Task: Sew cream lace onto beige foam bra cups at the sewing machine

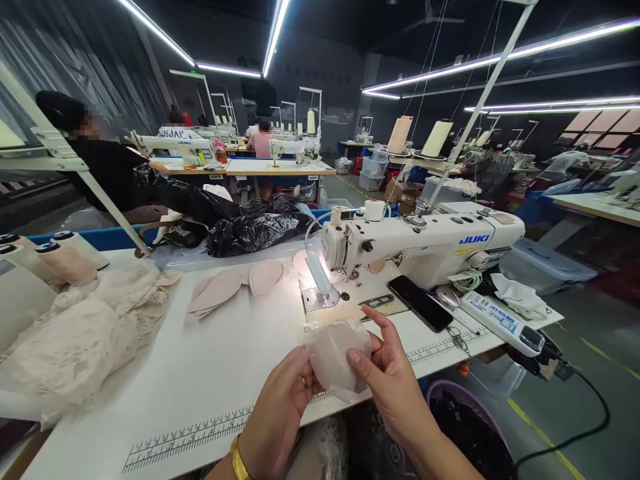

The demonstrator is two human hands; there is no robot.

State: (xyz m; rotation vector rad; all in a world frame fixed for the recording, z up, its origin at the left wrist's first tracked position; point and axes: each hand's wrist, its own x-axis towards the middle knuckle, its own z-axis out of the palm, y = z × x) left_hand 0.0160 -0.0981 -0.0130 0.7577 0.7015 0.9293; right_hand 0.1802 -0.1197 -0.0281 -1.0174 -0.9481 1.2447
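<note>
A pale, rounded bra cup (336,357) with thin fabric over it is held up between both hands, above the front edge of the sewing table. My left hand (287,387) grips its left side, fingers behind. On the right side, my right hand (387,363) presses its thumb on the front, with the index finger raised. Just beyond stands a white sewing machine (420,240), its lamp (320,272) lit over the needle plate (320,300). Flat beige cup pieces (217,292) lie on the table left of the machine.
White lace fabric (95,340) is heaped at the left, near thread cones (75,257). A black phone (420,303) and a boxy white device (503,323) lie at the right. Black plastic bags (260,230) sit behind the table. A purple basket (467,393) stands below. Other people work farther back.
</note>
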